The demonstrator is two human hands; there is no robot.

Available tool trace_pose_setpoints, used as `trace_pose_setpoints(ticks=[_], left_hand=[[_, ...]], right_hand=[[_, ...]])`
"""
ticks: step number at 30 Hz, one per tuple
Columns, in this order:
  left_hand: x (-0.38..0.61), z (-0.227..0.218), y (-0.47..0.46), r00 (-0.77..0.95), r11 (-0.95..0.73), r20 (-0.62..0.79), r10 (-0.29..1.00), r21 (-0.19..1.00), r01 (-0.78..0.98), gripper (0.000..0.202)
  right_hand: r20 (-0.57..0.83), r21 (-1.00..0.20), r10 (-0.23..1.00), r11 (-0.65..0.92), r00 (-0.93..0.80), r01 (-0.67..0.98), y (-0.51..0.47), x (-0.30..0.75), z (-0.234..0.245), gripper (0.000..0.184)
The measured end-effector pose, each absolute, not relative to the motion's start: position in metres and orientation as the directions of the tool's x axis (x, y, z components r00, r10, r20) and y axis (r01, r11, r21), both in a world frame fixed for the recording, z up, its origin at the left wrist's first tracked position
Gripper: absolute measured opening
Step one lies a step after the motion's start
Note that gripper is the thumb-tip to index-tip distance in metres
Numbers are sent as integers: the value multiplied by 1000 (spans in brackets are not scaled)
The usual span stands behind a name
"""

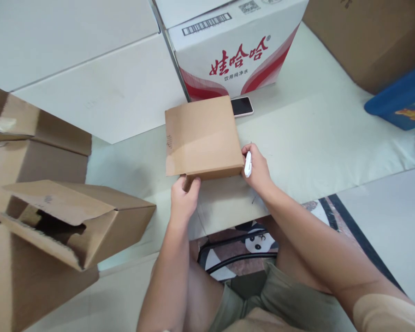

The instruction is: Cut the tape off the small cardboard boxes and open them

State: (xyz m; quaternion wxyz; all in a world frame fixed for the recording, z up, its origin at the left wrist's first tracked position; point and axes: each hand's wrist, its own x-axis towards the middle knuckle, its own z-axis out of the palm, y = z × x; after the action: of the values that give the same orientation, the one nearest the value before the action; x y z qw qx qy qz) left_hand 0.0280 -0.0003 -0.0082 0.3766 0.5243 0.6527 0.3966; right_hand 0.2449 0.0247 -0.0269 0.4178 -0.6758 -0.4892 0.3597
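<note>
Left hand [185, 196] gripping the small brown carton [207, 138] at its near edge, close to the left corner, thumb at the front, some fingers hidden. Right hand [257, 170] curled closed around a slim white item [248, 164], fingers up against the same carton's near right corner; can't tell how firmly they press on it. Carton sits in front of the person on a pale surface [332, 124], between both hands, top face plain, small dark print by its left edge.

Just behind the carton, at its far right corner: phone [242, 106], dark screen up, pale rim, partly covered from view. Right behind that, white case [242, 64] with red lettering, red swooshes, barcode and QR code on top. Left of it, large plain white boxes [124, 87].

Left side: open brown carton [124, 226], tilted, flaps apart, opening toward lower left, dark inside. More brown boxes [51, 161] past it, at the left edge. Upper right: big brown box [370, 41], cut by frame; blue item [397, 99] with orange print just in front.

Below the surface: panda-print mat [259, 242] with black bars across it, the person's knees and greenish shorts [297, 299] nearest the camera.
</note>
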Motion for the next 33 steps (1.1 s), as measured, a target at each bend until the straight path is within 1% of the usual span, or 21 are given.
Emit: trace_pose_setpoints(ticks=[3, 15, 25, 33], left_hand=[[28, -8, 0, -177, 147, -83, 981, 910, 388, 32], [28, -11, 0, -186, 134, -66, 980, 915, 381, 39], [28, -11, 1, -190, 137, -66, 979, 911, 388, 33], [27, -10, 1, -170, 124, -61, 984, 913, 389, 38]], right_hand=[[-76, -919, 963, -169, 260, 357, 25, 245, -29, 17], [-96, -921, 962, -182, 255, 343, 25, 245, -26, 18], [-100, -917, 960, -190, 260, 350, 25, 244, -24, 16], [-110, -914, 960, -200, 257, 354, 24, 244, -23, 17]])
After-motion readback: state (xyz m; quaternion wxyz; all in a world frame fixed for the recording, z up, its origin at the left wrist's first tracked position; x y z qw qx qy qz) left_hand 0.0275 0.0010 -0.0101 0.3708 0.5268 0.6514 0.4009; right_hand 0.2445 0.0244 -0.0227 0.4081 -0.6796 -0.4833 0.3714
